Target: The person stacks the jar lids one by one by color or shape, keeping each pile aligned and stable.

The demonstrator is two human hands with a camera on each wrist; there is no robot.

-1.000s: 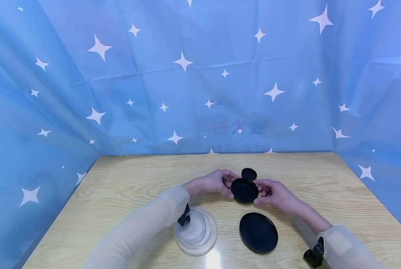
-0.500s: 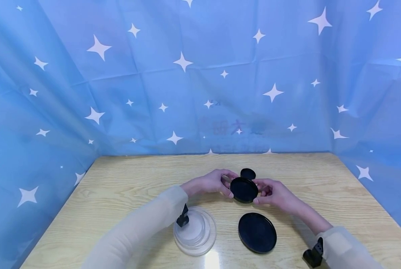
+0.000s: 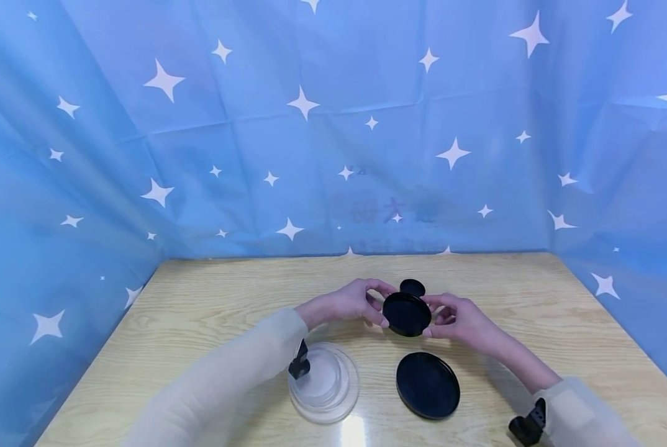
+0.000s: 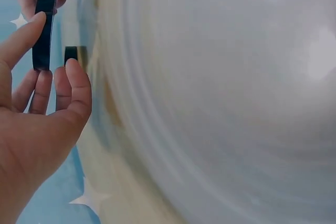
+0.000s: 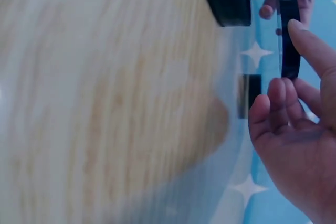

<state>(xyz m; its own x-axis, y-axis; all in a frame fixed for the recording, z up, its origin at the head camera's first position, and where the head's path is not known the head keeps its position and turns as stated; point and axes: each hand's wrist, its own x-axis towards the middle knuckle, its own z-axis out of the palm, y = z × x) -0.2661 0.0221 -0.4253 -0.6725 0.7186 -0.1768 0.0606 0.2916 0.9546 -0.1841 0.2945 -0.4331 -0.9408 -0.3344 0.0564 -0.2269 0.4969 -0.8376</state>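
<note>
Both hands hold a round black lid [image 3: 407, 315] with a shallow rim over the table, its hollow side facing the head camera. My left hand [image 3: 358, 302] grips its left edge between thumb and fingers, and my right hand [image 3: 459, 323] pinches the opposite edge. In the left wrist view the lid [image 4: 46, 24] appears edge-on, with the thumb on its rim and fingertips below. A smaller black lid [image 3: 412, 287] sits just behind the held one, partly covered by it. Nearer the person lies a larger black lid [image 3: 428, 385].
Left of the large lid stands a stack of clear round plastic pieces [image 3: 344, 406], partly overlapped by the left wrist's camera. These rest on a wood-grain table [image 3: 227, 279]. A blue curtain with white stars [image 3: 333, 143] hangs behind and along both sides.
Both forearms have shifted slightly outward, while the hands keep their hold on the lid. The lid has moved very little; the other pieces lie where they were.
</note>
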